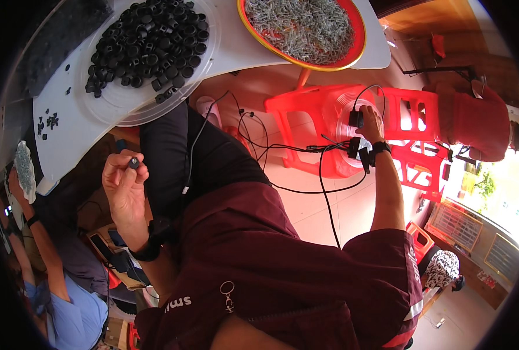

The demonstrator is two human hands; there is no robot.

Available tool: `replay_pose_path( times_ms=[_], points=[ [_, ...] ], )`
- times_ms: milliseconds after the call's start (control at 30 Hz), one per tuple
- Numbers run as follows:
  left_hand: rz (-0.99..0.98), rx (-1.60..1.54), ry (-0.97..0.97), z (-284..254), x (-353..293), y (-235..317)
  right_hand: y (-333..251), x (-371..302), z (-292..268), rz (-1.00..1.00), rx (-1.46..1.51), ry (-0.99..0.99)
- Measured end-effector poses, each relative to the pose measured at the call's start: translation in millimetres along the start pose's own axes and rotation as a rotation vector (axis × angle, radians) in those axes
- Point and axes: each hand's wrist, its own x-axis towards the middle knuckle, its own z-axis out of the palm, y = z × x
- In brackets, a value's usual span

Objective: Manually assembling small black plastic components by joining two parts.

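My left hand is closed, with a small round black part pinched between thumb and fingertips. It is held up beside my dark trouser leg, below the table's near edge. My right hand reaches out to the right, its fingers bent round a small black box-shaped device with a cable. The device is above clear plastic dishes or lids on a red plastic stool. A pile of black caps lies on a clear round tray on the table.
A red basin full of small clear pieces stands on the white table. Black cables run across my lap and the floor. A person in blue works at the left; another in red is at the right.
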Motion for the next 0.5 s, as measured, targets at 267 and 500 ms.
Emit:
replay_pose_path(
  times_ms=[267,500],
  points=[
    [-0.005,-0.007,0.012,0.0,-0.6,0.0,0.7,-1.8,4.7,0.003,-0.037,0.036],
    [-0.006,-0.008,0.015,1.3,0.1,0.4,-2.5,-1.0,5.4,-0.001,-0.075,0.065]
  ],
)
